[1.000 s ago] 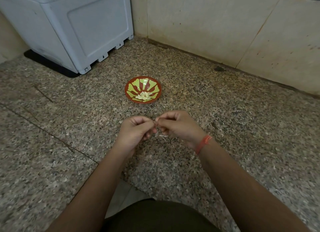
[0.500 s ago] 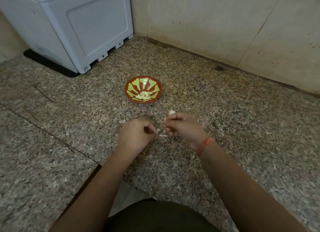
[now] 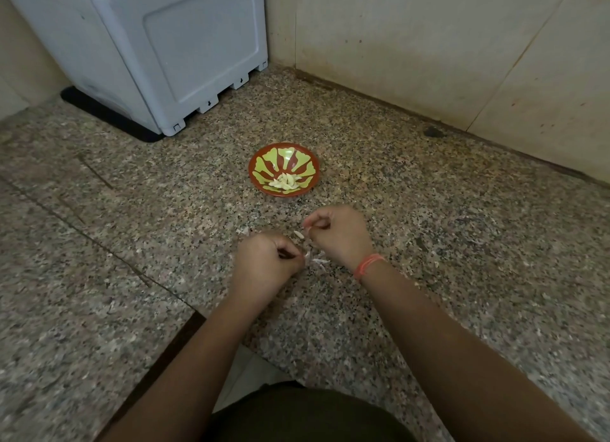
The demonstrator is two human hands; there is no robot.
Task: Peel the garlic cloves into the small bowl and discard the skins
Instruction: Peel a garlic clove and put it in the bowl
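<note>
A small red bowl with a green pattern [image 3: 264, 164] stands on the speckled stone floor and holds several peeled garlic cloves [image 3: 285, 181]. Just in front of it my two hands are held a little apart, both with curled fingers. My right hand [image 3: 336, 233] pinches a small pale garlic clove [image 3: 298, 233] at its fingertips. My left hand [image 3: 264, 263] pinches a thin bit of garlic skin [image 3: 306, 255]. A few loose white skins [image 3: 318, 261] lie on the floor between and under the hands.
A grey-white appliance [image 3: 158, 45] on a black mat stands at the back left. A beige tiled wall [image 3: 429, 45] runs along the back and right. My dark-clothed lap [image 3: 307, 415] fills the bottom edge.
My hands, joined at the fingertips a second ago, have pulled apart. The right hand has moved up towards the bowl and the left has dropped slightly back.
</note>
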